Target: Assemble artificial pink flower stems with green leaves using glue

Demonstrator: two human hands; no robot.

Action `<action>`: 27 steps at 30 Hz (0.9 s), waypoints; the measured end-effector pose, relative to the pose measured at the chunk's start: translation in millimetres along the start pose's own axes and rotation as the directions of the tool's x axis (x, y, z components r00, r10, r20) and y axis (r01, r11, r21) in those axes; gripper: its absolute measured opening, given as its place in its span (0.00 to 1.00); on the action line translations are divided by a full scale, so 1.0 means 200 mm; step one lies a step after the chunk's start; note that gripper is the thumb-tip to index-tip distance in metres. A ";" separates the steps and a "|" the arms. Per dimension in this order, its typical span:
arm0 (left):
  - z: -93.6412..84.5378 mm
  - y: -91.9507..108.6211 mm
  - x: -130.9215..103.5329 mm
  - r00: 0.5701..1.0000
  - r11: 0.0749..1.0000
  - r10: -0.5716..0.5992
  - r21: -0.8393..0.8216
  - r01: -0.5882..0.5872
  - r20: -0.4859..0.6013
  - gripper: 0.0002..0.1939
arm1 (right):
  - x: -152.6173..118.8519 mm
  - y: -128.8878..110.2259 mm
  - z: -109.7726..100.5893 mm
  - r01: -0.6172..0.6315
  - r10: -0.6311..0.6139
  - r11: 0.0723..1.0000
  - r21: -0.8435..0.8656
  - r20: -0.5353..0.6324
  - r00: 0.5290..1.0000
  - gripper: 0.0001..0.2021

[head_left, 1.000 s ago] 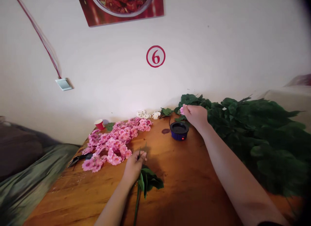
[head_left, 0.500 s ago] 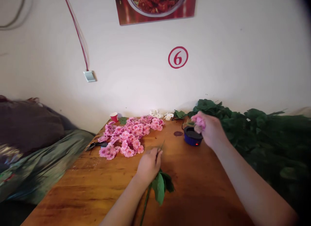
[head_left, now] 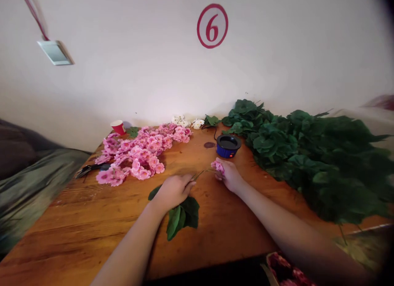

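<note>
- Pink blossom sprig [head_left: 218,166]: one, in front of the blue pot [head_left: 224,150], slightly left of its centre, raised off the bench [head_left: 123,228]. Likely very light; petals soft, easily crushed or creased.
- Right grip [head_left: 232,178]: narrow, fingers closed about the sprig, near side of the pot. Part of the hold is hidden by the fingers.
- Left grip [head_left: 175,191]: narrow, closed on the leafy stem [head_left: 193,179], nearer the person than the pot and to its left.
- Leafy stem: green leaves [head_left: 190,210] spread beneath and around the left grip. Stem probably springy and firmer than the leaves, which look thin and floppy.
- Thin stalks [head_left: 205,170]: between the two grips, in front of the pot. Likely bendable; whether they join sprig to stem cannot be told.
- Best hold, as judged: sprig by its stalk just under the flower heads, with a light pinch; leafy stem by its bare length, clear of the leaves. Slipping seems a small risk, flattened petals a greater one.
- Stock, pink blossoms [head_left: 144,152]: loose heap, left of the pot; likely to tangle if lifted by petals.
- Stock, green foliage [head_left: 308,154]: large heap, right of the pot.
</note>
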State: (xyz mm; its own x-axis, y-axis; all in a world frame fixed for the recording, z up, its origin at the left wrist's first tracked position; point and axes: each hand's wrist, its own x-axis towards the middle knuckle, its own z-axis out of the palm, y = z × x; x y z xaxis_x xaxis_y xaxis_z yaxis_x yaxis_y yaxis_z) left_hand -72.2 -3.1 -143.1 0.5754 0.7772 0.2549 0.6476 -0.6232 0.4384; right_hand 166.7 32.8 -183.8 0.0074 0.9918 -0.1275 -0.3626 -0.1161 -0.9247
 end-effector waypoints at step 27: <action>0.02 0.04 0.01 0.997 0.976 0.025 0.214 -0.041 0.078 0.16 | 0.04 -0.05 -0.05 -0.041 0.044 0.996 -0.080 0.039 0.998 0.16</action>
State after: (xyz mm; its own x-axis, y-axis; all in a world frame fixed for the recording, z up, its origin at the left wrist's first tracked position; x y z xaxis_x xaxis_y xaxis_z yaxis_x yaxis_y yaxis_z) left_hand -64.7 -6.2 -142.3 0.6284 0.7524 0.1976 0.7155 -0.6587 0.2327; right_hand 179.6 40.6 -178.8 -0.0446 0.9870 -0.1542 -0.2864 -0.1605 -0.9446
